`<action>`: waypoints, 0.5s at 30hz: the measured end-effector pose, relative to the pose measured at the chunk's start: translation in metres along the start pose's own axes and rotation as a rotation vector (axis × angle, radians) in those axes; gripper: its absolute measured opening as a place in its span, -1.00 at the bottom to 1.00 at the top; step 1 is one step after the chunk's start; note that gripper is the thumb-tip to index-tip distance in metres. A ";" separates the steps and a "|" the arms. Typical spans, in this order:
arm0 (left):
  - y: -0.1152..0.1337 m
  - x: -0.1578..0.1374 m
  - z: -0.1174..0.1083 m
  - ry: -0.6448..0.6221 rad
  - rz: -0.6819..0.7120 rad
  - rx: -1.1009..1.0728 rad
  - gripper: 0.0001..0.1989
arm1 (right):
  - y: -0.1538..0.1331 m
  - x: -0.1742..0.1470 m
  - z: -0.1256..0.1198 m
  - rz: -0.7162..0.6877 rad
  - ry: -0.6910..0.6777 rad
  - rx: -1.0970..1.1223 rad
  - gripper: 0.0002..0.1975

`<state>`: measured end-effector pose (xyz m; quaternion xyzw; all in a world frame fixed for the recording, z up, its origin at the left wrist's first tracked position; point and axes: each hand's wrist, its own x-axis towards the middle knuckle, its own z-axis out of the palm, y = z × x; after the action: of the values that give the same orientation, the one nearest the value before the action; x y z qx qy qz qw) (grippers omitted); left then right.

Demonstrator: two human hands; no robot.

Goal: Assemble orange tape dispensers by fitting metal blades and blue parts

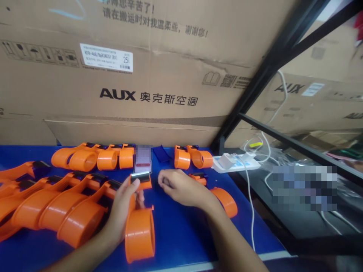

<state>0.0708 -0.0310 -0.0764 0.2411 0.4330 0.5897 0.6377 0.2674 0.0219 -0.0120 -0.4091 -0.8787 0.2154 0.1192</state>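
Observation:
My left hand (124,198) is closed around an orange plastic tape dispenser (140,234). Its thumb presses beside the toothed metal edge at the dispenser's top, and the round hub hangs below. Just to the right, apart from the dispenser, my right hand (180,187) is curled with its fingertips pinched together. Whatever those fingers hold, if anything, is hidden. Behind the right wrist, another orange dispenser (225,200) lies partly covered. A row of several like dispensers (82,223) lies left of my left hand.
More orange dispensers (107,159) line the back of the blue table (181,234). A phone (143,158) and a dark blue piece (162,154) lie among them. A white power strip (236,162) with cables sits at right, near a black metal frame (255,83). A large carton (127,117) stands behind.

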 end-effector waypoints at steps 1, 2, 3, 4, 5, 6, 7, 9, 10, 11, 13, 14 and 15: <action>0.001 0.000 0.000 0.011 -0.003 -0.009 -0.61 | 0.003 0.000 0.000 0.053 0.029 -0.028 -0.90; 0.001 0.000 0.000 0.023 -0.005 -0.018 -0.61 | 0.005 0.000 0.001 0.105 0.049 -0.058 -0.90; 0.002 0.000 0.000 0.033 -0.005 -0.025 -0.60 | 0.008 -0.001 0.003 0.147 0.058 -0.085 -0.87; 0.002 0.000 0.000 0.040 -0.001 -0.029 -0.61 | 0.009 -0.001 0.005 0.177 0.056 -0.110 -0.80; 0.002 0.001 0.000 0.041 0.004 -0.029 -0.61 | 0.011 -0.002 0.007 0.195 0.044 -0.132 -0.69; 0.002 0.001 0.000 0.037 0.007 -0.024 -0.62 | 0.011 -0.002 0.010 0.201 0.022 -0.153 -0.57; 0.002 0.002 -0.001 0.028 0.011 -0.016 -0.62 | 0.011 -0.002 0.012 0.197 -0.003 -0.171 -0.48; 0.001 0.003 -0.002 0.008 0.014 0.007 -0.63 | 0.009 0.000 0.018 0.176 -0.039 -0.206 -0.44; 0.001 0.003 -0.002 0.004 0.014 0.018 -0.63 | 0.007 0.002 0.021 0.164 -0.044 -0.225 -0.47; 0.001 0.003 -0.002 0.006 0.012 0.024 -0.63 | 0.006 0.004 0.024 0.152 -0.042 -0.246 -0.52; 0.001 0.004 -0.001 0.024 0.001 0.021 -0.63 | 0.005 0.009 0.030 0.133 -0.024 -0.290 -0.61; 0.002 0.004 -0.001 0.037 -0.006 0.015 -0.63 | 0.005 0.011 0.032 0.130 -0.015 -0.308 -0.66; 0.002 0.005 -0.001 0.050 -0.009 0.009 -0.63 | 0.005 0.013 0.033 0.129 -0.006 -0.318 -0.71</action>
<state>0.0690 -0.0261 -0.0765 0.2271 0.4523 0.5906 0.6285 0.2496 0.0257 -0.0426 -0.4777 -0.8739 0.0822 0.0365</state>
